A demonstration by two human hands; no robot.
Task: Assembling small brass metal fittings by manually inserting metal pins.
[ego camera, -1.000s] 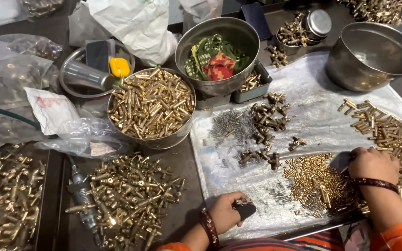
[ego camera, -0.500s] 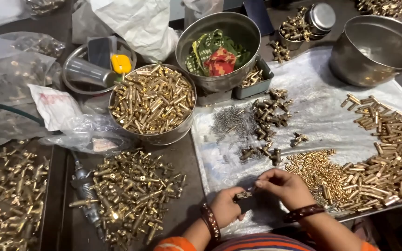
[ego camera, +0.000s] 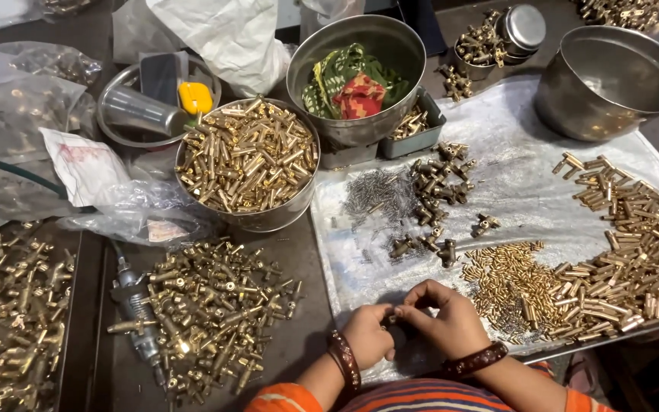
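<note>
My left hand [ego camera: 365, 333] and my right hand [ego camera: 444, 319] meet at the near edge of a white plastic sheet [ego camera: 512, 175], fingertips pinched together on a small dark and brass part [ego camera: 393, 319] that is mostly hidden. Just right of my hands lies a heap of tiny brass pins [ego camera: 505, 278]. Beyond it curves a pile of longer brass tubes [ego camera: 634, 244]. Dark brass fittings [ego camera: 436, 187] and thin grey springs [ego camera: 371, 194] lie farther up the sheet.
A steel bowl full of brass tubes [ego camera: 247, 162] stands left of the sheet. A bowl with coloured cloth [ego camera: 356, 80] and an empty steel bowl [ego camera: 612, 80] sit behind. Loose brass fittings [ego camera: 207, 313], a small power tool [ego camera: 137, 313] and a tray of parts [ego camera: 9, 305] lie at left.
My right hand left the brass tube pile at the right and came across to my left hand. Both hands now pinch the small part together.
</note>
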